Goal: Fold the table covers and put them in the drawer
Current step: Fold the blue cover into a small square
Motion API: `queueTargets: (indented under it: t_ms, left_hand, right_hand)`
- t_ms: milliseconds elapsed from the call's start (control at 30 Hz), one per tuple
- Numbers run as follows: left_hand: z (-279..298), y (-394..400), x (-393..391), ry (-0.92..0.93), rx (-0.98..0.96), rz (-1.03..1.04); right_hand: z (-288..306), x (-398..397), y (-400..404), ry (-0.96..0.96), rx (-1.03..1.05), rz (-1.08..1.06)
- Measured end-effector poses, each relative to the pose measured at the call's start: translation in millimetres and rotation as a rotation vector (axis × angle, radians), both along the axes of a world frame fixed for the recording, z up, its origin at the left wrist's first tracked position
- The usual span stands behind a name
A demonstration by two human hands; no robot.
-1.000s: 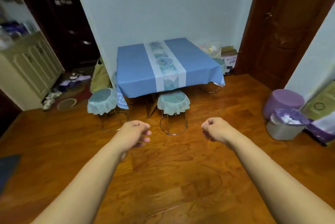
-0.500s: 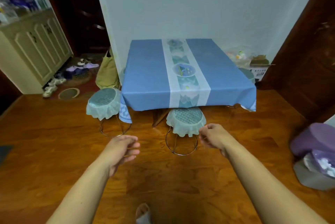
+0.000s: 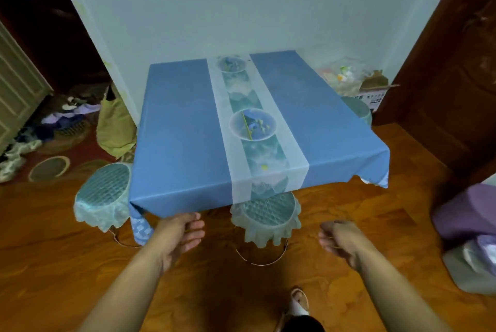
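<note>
Nearer the tablecloth (image 3: 182, 127) than before

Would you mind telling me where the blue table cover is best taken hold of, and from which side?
Probably by its near hem, from the person's side. The blue table cover hangs free over the table's front edge, and its front-left corner droops in a loose flap. The left hand is just below that hem, holding nothing; the right hand could take the hem nearer the right corner.
</note>
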State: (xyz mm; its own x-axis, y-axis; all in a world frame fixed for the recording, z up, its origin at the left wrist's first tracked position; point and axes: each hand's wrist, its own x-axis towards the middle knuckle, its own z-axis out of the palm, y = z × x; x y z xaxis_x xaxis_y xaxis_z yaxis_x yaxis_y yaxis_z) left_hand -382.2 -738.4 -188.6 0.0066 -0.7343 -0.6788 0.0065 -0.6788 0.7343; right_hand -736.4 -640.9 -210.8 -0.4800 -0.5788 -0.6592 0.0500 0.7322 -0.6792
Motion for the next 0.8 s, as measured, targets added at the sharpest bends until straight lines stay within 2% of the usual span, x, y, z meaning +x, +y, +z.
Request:
queueTargets:
  t_ms: [167, 267, 367, 467, 567, 700, 800]
  left_hand:
    - [-51.2, -40.4, -61.1, 0.176, 0.124, 0.179]
    - [-70.9, -49.0, -87.4, 0.358, 0.107, 0.536]
    - [-85.7, -61.1, -91.6, 0.427, 0.108, 0.798]
    - [-103.3, -89.6, -86.1, 0.468, 0.142, 0.833]
    - [-117.4, -137.5, -76.9, 0.42, 0.135, 0.802]
    - [-123.4, -197.4, -78.1, 0.411, 0.163, 0.717]
    - [-134.5, -208.5, -78.8, 0.358, 0.237, 0.711]
  right_hand:
    - [-24.7, -42.9, -86.7, -0.036, 0.013, 0.072]
    - [-32.2, -57.4, -122.8, -0.123, 0.058, 0.078]
    - [-38.2, -66.7, -150.7, -0.216, 0.069, -0.043]
    - [-46.0, -73.2, -186.4, -0.341, 0.005, -0.228]
    - [-59.3, -83.5, -230.6, -0.505, -0.071, -0.362]
    - [-86.7, -92.4, -280.2, -0.548, -0.047, -0.472]
    - [-82.7, -86.8, -300.6, -0.581, 0.041, -0.597]
